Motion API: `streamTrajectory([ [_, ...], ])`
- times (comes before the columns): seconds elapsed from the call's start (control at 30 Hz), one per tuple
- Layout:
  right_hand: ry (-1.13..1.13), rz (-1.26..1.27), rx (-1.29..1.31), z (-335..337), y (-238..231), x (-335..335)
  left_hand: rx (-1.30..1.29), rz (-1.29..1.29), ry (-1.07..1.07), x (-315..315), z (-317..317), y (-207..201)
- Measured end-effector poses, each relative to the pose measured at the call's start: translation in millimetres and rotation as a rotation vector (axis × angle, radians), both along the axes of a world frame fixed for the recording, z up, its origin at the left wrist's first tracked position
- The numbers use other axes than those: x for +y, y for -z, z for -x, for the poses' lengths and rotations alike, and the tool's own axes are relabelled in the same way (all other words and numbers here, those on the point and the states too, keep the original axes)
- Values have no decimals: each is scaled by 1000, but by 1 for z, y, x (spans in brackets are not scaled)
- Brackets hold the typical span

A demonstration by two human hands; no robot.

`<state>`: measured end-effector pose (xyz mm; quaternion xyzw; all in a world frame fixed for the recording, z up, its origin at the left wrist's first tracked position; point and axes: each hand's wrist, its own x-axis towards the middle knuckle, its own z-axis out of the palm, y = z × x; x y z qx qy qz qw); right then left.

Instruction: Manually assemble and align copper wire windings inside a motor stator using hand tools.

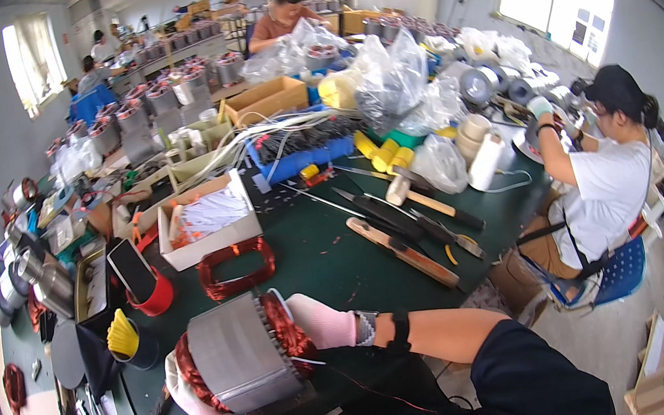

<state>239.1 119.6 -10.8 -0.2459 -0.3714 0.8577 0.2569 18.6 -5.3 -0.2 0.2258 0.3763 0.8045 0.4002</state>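
A motor stator (242,354), a grey steel cylinder with red-brown copper windings bulging from both ends, lies sideways at the table's near edge. My left hand (193,396), in a pale glove, grips its left end by the windings. At the other end my right hand (325,320), in a pink and white glove, holds against the windings, its fingertips partly hidden behind them. White sleeving and a thin copper wire trail from the right end. Just beyond the stator lies a bound copper coil (238,266).
A white box of paper slips (210,221), a phone (132,270) on a red cup (153,294) and a cup of yellow strips (140,348) stand to the left. A mallet (400,189), a wooden-handled tool (403,253) and pliers (468,245) lie right. A co-worker (602,176) sits at the right.
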Motion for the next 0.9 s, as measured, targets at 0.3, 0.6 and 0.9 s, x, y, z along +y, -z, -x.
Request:
streamTrajectory([
  [0.3, -33, -1421, -639, -25, 6, 12, 146, 114, -200, 9, 10, 18],
  [0.6, -52, -484, -89, -24, 28, 13, 615, 339, -172, -3, 36, -46],
  [0.9, -118, -38, 162, -27, -4, 0, 864, 292, 77, 123, 77, -107],
])
